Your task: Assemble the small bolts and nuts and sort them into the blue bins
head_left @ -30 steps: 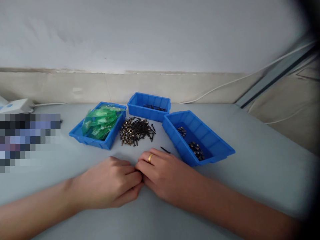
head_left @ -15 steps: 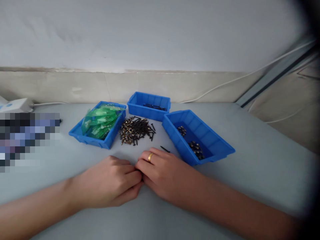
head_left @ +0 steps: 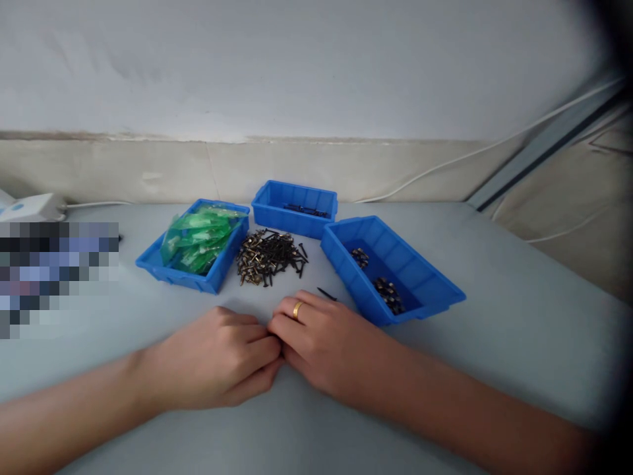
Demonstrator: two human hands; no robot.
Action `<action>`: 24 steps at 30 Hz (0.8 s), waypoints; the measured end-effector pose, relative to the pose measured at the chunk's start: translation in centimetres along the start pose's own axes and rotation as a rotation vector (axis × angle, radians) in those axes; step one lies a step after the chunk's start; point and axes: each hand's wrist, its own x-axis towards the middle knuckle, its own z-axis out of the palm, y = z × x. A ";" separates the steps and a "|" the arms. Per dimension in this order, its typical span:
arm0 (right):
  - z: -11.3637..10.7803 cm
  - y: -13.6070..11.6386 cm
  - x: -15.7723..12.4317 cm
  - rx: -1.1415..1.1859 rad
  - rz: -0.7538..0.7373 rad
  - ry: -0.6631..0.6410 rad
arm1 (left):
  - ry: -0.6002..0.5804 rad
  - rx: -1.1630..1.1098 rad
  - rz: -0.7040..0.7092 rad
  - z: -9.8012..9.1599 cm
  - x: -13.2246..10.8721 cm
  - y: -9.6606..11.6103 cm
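Observation:
My left hand [head_left: 227,359] and my right hand [head_left: 321,343] meet at the fingertips above the grey table, both with fingers curled closed. Whatever lies between the fingers is hidden. A gold ring [head_left: 297,310] sits on a finger of the right hand. Just beyond the right knuckles lies a single dark screw [head_left: 326,294]. Farther off is a pile of screws [head_left: 270,257], brassy on the left and black on the right.
Left of the pile, a blue bin [head_left: 210,284] holds green plastic packets [head_left: 202,234]. A smaller blue bin [head_left: 291,219] behind contains dark screws. At right, a larger blue bin [head_left: 425,284] holds small metal parts [head_left: 388,295]. A white cable [head_left: 445,161] runs along the wall.

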 end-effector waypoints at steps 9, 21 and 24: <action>0.1 0.1 0.0 0.034 0.026 0.019 | -0.006 -0.004 0.003 0.0 -0.1 0.0; 0.3 0.1 0.0 -0.019 -0.019 0.007 | 0.009 -0.003 0.006 0.2 0.0 -0.1; 0.2 0.0 0.0 -0.004 -0.003 -0.004 | 0.008 -0.007 0.010 0.2 0.0 -0.1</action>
